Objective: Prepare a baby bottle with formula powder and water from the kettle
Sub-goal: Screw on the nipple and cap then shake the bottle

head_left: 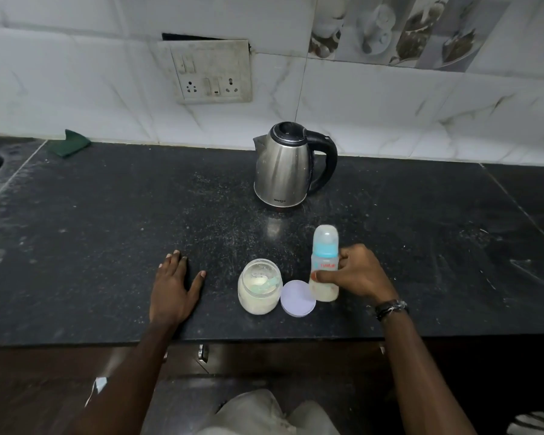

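Since the baby bottle (324, 265) stands upright on the counter (107, 215) with its teat and cap on and a milky liquid in its lower part, the step in hand seems to be setting it down or mixing it. The right hand (355, 274) grasps it around the middle, thumb in front. It is best to hold it vertical and to check that the blue ring is tight before any shaking. Just beside it lie the lid (297, 298) and the open formula jar (258, 290); the left hand (173, 287) rests flat, fingers spread. The kettle (285, 166) stands behind.
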Available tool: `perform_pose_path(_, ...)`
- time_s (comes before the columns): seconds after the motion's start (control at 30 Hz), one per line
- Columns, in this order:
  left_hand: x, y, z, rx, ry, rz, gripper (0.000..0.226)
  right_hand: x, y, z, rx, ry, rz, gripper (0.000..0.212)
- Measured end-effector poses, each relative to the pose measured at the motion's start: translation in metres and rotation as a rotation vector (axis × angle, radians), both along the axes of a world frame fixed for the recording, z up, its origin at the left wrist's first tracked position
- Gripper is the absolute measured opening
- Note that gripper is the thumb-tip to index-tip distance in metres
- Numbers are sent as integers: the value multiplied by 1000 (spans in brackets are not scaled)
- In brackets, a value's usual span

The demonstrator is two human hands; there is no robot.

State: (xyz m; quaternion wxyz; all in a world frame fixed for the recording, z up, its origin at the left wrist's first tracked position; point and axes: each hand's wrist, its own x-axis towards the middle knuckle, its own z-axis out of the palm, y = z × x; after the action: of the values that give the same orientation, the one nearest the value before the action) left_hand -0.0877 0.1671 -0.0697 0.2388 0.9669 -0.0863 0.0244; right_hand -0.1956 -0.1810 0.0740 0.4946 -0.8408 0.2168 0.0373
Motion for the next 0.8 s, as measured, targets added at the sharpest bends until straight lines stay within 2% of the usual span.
perform_pose_path(0.07,1,1,0,-7,-8,-2,67,-1,-1,-2,39,4,47,33)
perform_pose_path(0.13,2,1,0,-6,-11,-4,68,-2,-1,-2,35,-51,-24,28)
perform_pose_path(0.27,1,2,-2,-10,-14,-5,68,-2,-2,1,-5,34,16,41)
perform_pose_path(0.37,2,1,-1,-11,-15,-2,68,-3,-2,-1,-12,-42,-24,29)
perform_pose_path(0.5,1,3,-4,-8,-10,-6,68,-2,-1,1,-67,38,-13,37)
perform_pose_path(0.57,2,2,-2,-13,-15,-3,68,-2,-1,0,-33,28,-28,38)
perform_pose_path(0.7,0,1,-3,-6,-1,1,69,-2,-1,1,-117,48,-31,46)
perform_pose_path(0.8,2,1,-2,-14,-11,1,69,-3,1,-2,-31,9,-34,33)
